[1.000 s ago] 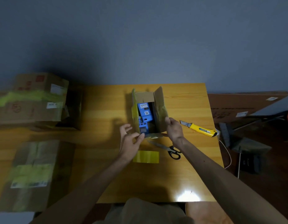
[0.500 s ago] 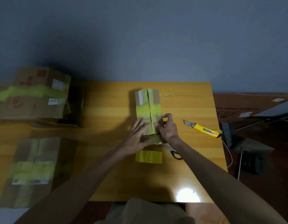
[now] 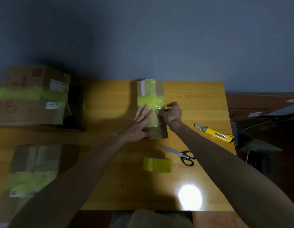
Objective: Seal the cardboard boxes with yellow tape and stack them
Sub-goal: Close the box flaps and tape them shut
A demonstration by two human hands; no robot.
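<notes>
Far left, two stacked boxes (image 3: 32,96), one on top of the other, with yellow tape wrapped around where they meet; nearer the viewer, a low box (image 3: 34,168) lying flat, its top seam taped in yellow. Centre, on the wooden table (image 3: 110,104), a narrow box (image 3: 157,89) standing towards the far edge with its flaps closed and yellow tape strips (image 3: 150,102) running along and across its top. The left hand (image 3: 139,127) lies flat on the near half of this top, fingers straight and spread, pressing down. Just in front of the box, the yellow tape roll (image 3: 157,164) lies on the table, untouched. The right hand (image 3: 173,114) meets the box's right edge with fingers bent; whether it pinches the cardboard or only presses it cannot be told. Right of the roll, black-handled scissors (image 3: 179,153); further right, a yellow utility knife (image 3: 215,133) near the table edge. Beyond the table, a flat cardboard sheet (image 3: 251,102).
</notes>
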